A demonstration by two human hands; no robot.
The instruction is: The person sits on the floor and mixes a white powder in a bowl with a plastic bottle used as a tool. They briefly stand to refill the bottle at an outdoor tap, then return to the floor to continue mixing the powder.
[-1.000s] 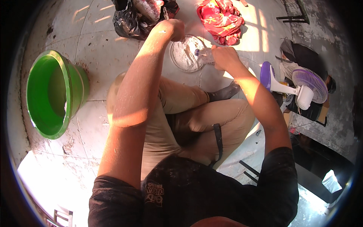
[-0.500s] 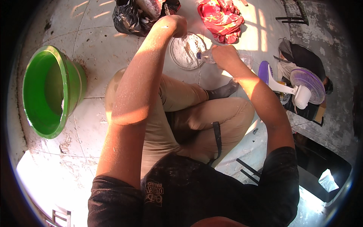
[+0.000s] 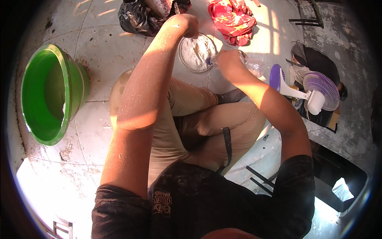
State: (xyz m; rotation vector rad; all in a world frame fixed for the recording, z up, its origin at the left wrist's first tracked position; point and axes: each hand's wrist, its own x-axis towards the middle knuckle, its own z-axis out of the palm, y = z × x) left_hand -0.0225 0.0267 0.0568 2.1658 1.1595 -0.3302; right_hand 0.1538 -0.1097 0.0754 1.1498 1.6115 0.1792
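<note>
I sit on the floor with a round bowl [image 3: 197, 53] of white powder in front of my legs. My left hand [image 3: 187, 24] hangs over the bowl's far left rim with its fingers curled into a fist; nothing shows in it. A clear plastic bottle [image 3: 254, 65] is gripped in my right hand [image 3: 227, 59] just right of the bowl. The bottle lies tilted, its blue neck pointing at the powder by the bowl's right rim.
A big green basin [image 3: 51, 93] stands at my left. Behind the bowl lie a black plastic bag [image 3: 137, 16] and a red patterned cloth [image 3: 232, 18]. A small purple and white fan [image 3: 314, 91] and a dark bundle [image 3: 314, 59] are at my right.
Both hands stay at the bowl and the bottle stays tilted toward the powder. Only the view has shifted a little.
</note>
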